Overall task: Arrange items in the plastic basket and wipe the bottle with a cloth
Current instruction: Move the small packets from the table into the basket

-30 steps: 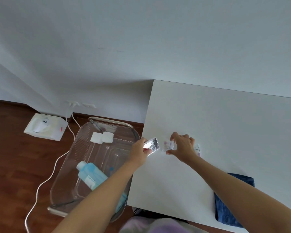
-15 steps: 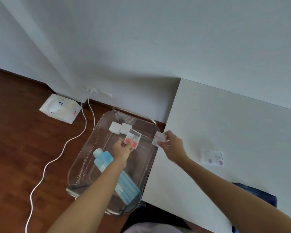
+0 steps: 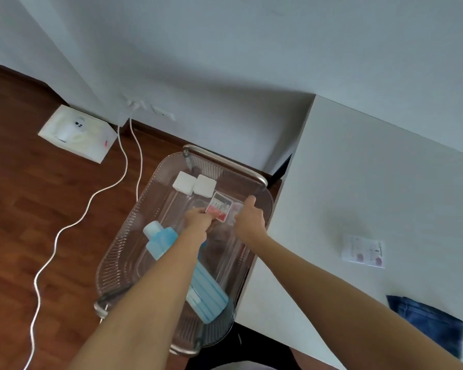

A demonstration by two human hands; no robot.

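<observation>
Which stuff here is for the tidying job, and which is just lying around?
For the job: clear plastic basket, blue bottle, two white square pads, small red-and-clear case, folded blue cloth.

Lying about: white floor box, white cables.

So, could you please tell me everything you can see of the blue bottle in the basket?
The pale blue translucent plastic bottle lies on its side inside the clear ribbed plastic basket, its lighter blue cap pointing away toward the far left. It looks flat-sided. The person's left forearm crosses over its lower part, hiding it, and a stack of light blue face masks lies just beyond that end. Neither hand touches it.
</observation>
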